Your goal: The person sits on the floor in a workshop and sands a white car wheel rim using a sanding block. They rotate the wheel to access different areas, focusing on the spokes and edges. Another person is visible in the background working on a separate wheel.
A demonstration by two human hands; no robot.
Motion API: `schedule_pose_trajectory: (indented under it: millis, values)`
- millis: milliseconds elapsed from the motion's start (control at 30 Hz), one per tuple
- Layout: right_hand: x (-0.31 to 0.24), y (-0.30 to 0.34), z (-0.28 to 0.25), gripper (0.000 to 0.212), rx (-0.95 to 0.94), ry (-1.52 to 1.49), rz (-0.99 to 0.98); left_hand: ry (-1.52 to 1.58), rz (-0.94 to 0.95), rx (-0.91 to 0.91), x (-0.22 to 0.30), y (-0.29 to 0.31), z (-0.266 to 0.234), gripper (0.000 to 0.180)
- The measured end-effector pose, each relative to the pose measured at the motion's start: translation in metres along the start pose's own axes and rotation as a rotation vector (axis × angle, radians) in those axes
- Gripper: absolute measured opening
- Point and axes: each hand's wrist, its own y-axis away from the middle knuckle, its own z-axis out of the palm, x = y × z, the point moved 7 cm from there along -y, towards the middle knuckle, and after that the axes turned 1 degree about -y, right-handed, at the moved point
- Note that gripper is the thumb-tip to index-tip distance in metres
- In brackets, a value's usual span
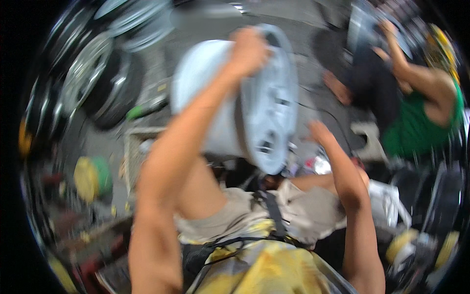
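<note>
The left hand (248,51) is clamped over the top rim of a pale grey wheel rim (254,105), which stands on edge above the person's knees, its spoked face turned to the right. The right hand (320,133) is open, fingers spread, just beside the lower right edge of the wheel rim; blur hides whether it touches. Below the wheel lies a lap in light shorts (303,215) and a yellow patterned shirt (264,267).

The ground is a grey concrete floor (303,73), littered near the right forearm with white rags or wrappers (389,203). To the left, tyres with shiny wheels (98,73) are stacked against the edge. At upper right another person in a green top (416,130) sits low on the floor, arm raised to another wheel.
</note>
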Motion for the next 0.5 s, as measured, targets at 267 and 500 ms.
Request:
schedule_pose_trajectory:
  millis: [267, 500]
  values:
    - [-0.055, 0.192, -0.307, 0.03, 0.839, -0.354, -0.079, -0.096, -0.009, -0.144, -0.074, -0.019, -0.042, 0.042]
    - [0.003, 0.334, -0.047, 0.022, 0.108, -0.65, 0.399, 0.042, -0.12, -0.32, -0.097, -0.035, -0.039, 0.043]
